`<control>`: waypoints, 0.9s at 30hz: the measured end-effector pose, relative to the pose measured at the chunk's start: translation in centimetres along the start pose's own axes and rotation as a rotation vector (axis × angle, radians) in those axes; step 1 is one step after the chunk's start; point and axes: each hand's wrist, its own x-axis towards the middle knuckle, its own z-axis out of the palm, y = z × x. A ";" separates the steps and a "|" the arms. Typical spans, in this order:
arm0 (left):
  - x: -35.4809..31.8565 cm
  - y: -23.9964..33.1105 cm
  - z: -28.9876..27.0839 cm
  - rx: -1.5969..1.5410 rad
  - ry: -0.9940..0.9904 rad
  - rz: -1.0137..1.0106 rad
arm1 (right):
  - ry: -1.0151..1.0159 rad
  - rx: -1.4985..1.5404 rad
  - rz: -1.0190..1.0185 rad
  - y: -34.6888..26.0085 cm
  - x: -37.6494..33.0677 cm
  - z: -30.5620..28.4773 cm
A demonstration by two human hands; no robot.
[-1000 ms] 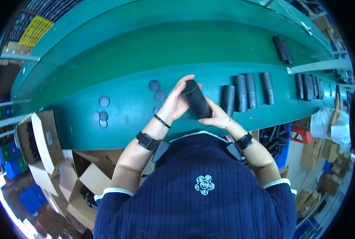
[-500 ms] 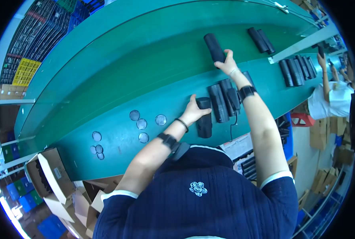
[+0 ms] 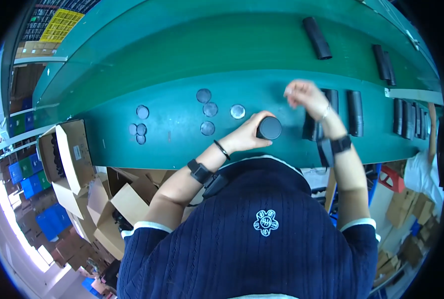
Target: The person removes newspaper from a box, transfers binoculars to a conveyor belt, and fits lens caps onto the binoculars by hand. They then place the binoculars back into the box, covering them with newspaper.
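My left hand (image 3: 249, 133) is closed around a black cylinder (image 3: 269, 128), whose round flat end faces up. My right hand (image 3: 305, 97) is over the green table to its right, curled and smeared by motion; no object shows in it. Below and beside my right forearm are black tubes, one of them (image 3: 309, 128) partly hidden by the arm. Another black tube (image 3: 355, 113) lies just right of that forearm. To the left of my left hand lie several dark round discs (image 3: 210, 109), the nearest a lighter disc (image 3: 237, 111).
A black tube (image 3: 317, 39) lies on the green belt (image 3: 222, 50) behind the table, with two more farther right. Several tubes (image 3: 409, 118) lie near another person's arm (image 3: 432, 129). Open cardboard boxes (image 3: 68, 159) stand left. A red stool (image 3: 391, 178) is at right.
My right hand has let go of a black tube on the belt and come back toward me. My left hand has tilted its cylinder end-up. The view has shifted right.
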 end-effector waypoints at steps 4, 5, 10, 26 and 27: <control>0.2 1.0 0.6 0.113 -0.010 0.053 | -0.018 0.182 0.036 2.6 -6.0 5.3; 0.5 0.7 0.7 0.123 -0.043 0.044 | 0.018 0.195 0.060 3.3 -6.7 5.6; -0.4 -0.1 1.0 0.031 -0.095 0.084 | 0.076 0.352 0.056 4.1 -7.6 8.0; -1.9 2.2 -3.7 -0.957 0.054 0.252 | 0.212 -0.550 -0.346 4.5 -6.5 9.7; -2.2 2.5 -3.8 -0.870 0.076 0.214 | 0.386 -0.809 -0.460 4.2 -6.2 9.5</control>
